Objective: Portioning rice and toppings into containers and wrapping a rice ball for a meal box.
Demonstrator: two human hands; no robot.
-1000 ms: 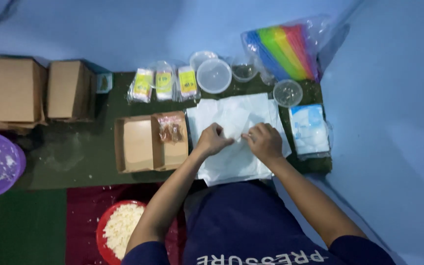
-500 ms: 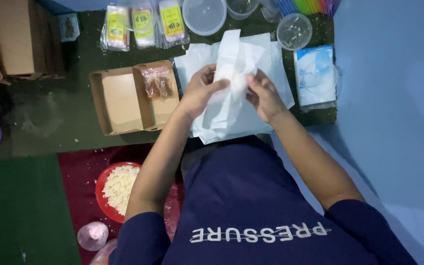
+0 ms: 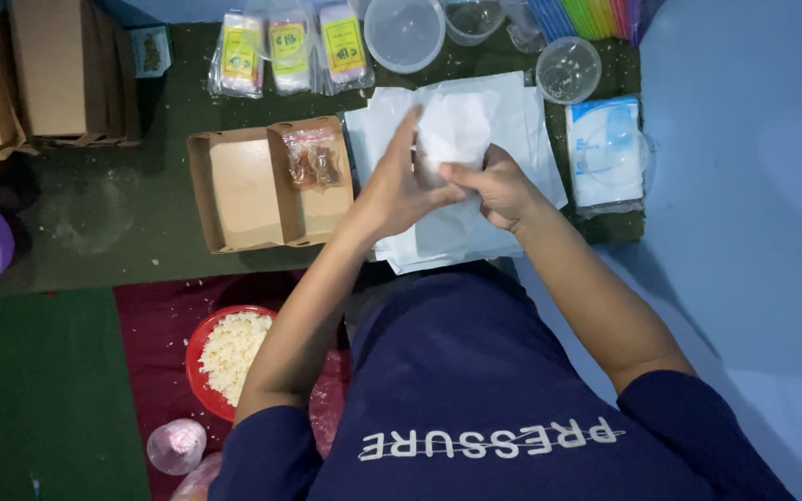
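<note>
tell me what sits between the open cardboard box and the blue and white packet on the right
In the head view, the stack of white sheets lies between the open cardboard box and the blue and white packet, with both hands working a white sheet above it.

A thin white paper sheet lies over a dark green mat, a plain brown cardboard box left of it, a round red bowl of pale crumbs below the box.

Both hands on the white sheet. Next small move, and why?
Probably draw the lifted white sheet toward the open cardboard box on the left. The left hand and right hand both pinch it above the stack of white sheets, and the box's larger compartment is bare, with only a small sachet in the other.
</note>
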